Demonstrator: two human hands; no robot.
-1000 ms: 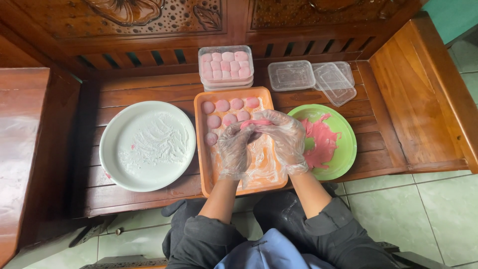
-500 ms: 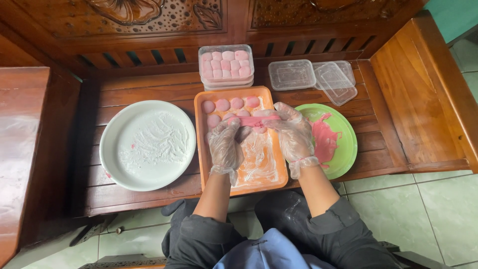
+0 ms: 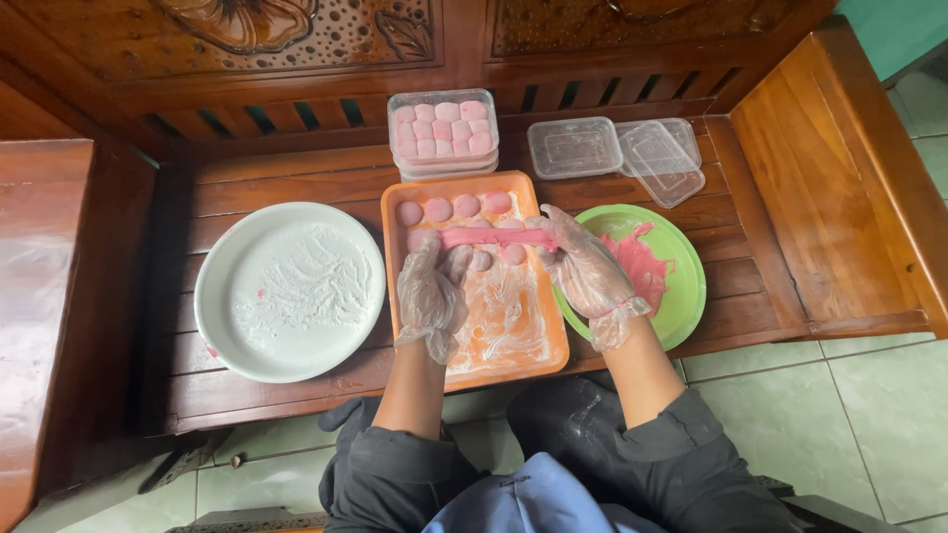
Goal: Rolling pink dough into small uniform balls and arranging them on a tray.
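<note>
Knees in dark trousers and a blue cloth show at the bottom edge, over the pale floor tiles (image 3: 839, 424). Above them our two forearms reach up to the wooden bench (image 3: 296, 188). We wear thin clear plastic gloves on both hands.

Our left hand (image 3: 432, 286) and our right hand (image 3: 585, 266) are apart from each other, and between them we hold a strip of pink dough (image 3: 497, 237), pulled out long and nearly level. The left fingers pinch its left end and the right fingers pinch its right end, so each hand is closed on one end of the strip. The strip hangs just above the orange tray (image 3: 549, 336), whose floor is smeared with white flour.

On the far part of the tray lie round pink dough balls (image 3: 466, 205) in rows; the strip covers some of them partly. To the left of the tray stands a white round plate (image 3: 212, 296) dusted with flour. To the right, touching the tray, is a green plate (image 3: 686, 286) with a torn sheet of pink dough (image 3: 644, 266) on it.

Farther back we see a clear plastic box filled with pink pieces (image 3: 442, 128), and beside it empty clear containers (image 3: 573, 146) with lids (image 3: 664, 163). Behind all stands the carved wooden backrest (image 3: 395, 39).
</note>
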